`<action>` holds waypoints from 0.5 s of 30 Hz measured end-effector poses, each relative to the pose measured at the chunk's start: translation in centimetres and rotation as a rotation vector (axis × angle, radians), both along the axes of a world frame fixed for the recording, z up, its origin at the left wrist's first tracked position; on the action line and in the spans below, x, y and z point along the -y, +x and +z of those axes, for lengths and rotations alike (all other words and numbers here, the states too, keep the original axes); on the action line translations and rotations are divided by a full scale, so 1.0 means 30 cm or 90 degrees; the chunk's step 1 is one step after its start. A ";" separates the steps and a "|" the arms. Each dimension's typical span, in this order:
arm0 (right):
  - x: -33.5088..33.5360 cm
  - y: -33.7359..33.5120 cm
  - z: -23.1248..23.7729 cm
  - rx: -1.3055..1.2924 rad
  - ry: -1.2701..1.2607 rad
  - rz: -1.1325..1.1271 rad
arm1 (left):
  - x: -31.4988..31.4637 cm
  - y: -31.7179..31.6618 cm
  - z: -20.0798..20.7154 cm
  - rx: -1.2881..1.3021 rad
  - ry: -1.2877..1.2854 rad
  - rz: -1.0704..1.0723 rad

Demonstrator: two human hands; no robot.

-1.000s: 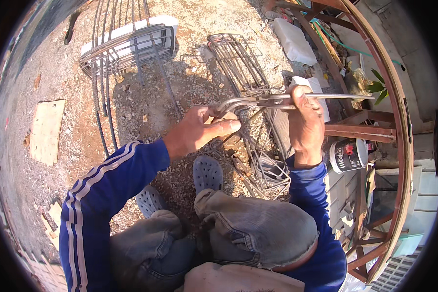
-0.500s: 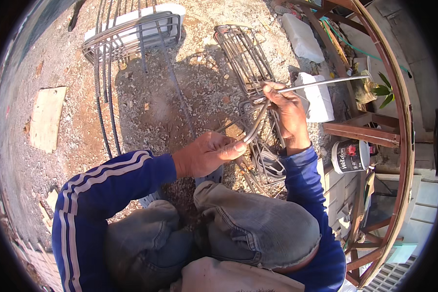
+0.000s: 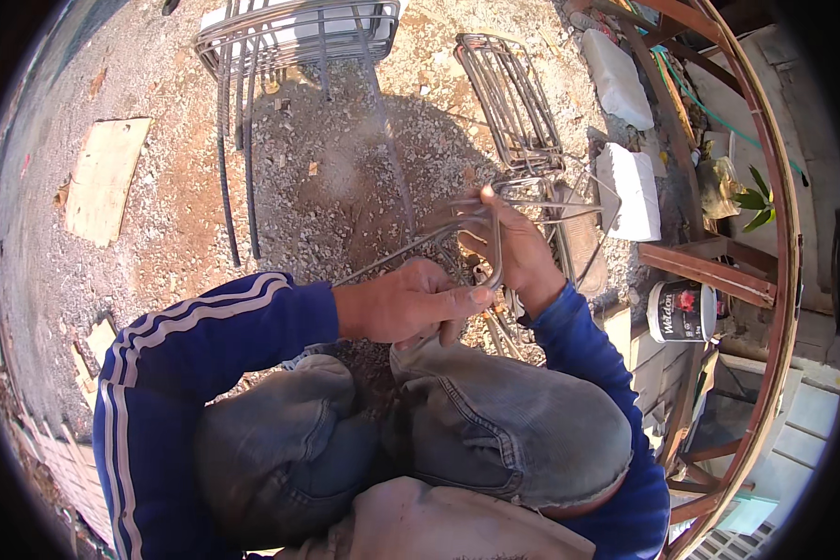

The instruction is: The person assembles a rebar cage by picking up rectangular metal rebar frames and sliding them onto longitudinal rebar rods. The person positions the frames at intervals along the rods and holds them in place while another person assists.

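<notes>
I squat on gravel and hold a bent steel rod loop (image 3: pixel 497 245) in front of my knees. My left hand (image 3: pixel 406 303) grips the loop's near end, fingers closed around the rod. My right hand (image 3: pixel 513 247) clasps the loop's far side, where its thin ends stick out to the right. More bent rods (image 3: pixel 499 327) lie heaped on the ground just below my hands. Blue sleeves with white stripes cover both arms.
A rusty rebar cage (image 3: pixel 513 98) lies ahead to the right, a bigger one (image 3: pixel 289 28) at the top. Long bars (image 3: pixel 233 168) run across the gravel. White blocks (image 3: pixel 630 187), a paint can (image 3: pixel 681 311) and a rusty metal frame (image 3: pixel 709 266) stand right. A board (image 3: pixel 107 177) lies left.
Both hands have come down and closer to my knees with the rod loop. The right hand dropped from the raised rod end to the loop's side.
</notes>
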State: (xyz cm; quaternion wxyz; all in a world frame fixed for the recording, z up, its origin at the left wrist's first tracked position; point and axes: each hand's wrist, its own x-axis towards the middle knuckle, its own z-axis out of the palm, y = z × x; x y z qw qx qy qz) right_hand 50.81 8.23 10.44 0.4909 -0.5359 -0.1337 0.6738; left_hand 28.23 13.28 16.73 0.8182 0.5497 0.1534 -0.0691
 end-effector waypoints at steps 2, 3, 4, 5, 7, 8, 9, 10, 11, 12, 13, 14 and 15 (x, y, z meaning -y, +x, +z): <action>0.022 0.002 -0.002 -0.074 0.042 0.021 | -0.003 -0.008 -0.002 -0.018 0.014 -0.066; 0.029 0.005 -0.003 -0.093 0.046 0.027 | -0.003 -0.009 -0.004 -0.013 0.005 -0.078; 0.035 0.010 -0.004 -0.110 0.050 0.034 | 0.001 -0.006 -0.005 -0.022 -0.001 -0.097; 0.036 0.016 -0.005 -0.143 0.082 0.052 | 0.003 -0.003 -0.006 -0.031 -0.002 -0.107; 0.037 0.026 -0.006 -0.158 0.079 0.059 | 0.017 0.006 -0.005 -0.028 -0.044 -0.138; 0.038 0.028 -0.004 -0.159 0.105 0.075 | 0.017 0.005 -0.003 -0.007 -0.073 -0.154; 0.041 0.029 0.000 -0.163 0.140 0.105 | 0.022 0.005 0.001 -0.023 -0.064 -0.141; 0.046 0.030 0.007 -0.156 0.155 0.124 | 0.025 0.001 0.006 -0.017 -0.070 -0.133; 0.057 0.028 0.015 -0.084 0.167 0.147 | 0.024 -0.006 0.011 -0.013 -0.074 -0.126; 0.067 0.029 0.025 -0.031 0.121 0.146 | 0.029 -0.010 0.017 -0.011 -0.097 -0.106; 0.080 0.027 0.035 0.013 0.098 0.144 | 0.026 -0.019 0.021 -0.004 -0.134 -0.105; 0.100 0.025 0.045 0.058 0.061 0.145 | 0.030 -0.024 0.023 -0.017 -0.163 -0.101; 0.122 0.024 0.054 0.095 0.036 0.147 | 0.033 -0.029 0.021 -0.023 -0.196 -0.100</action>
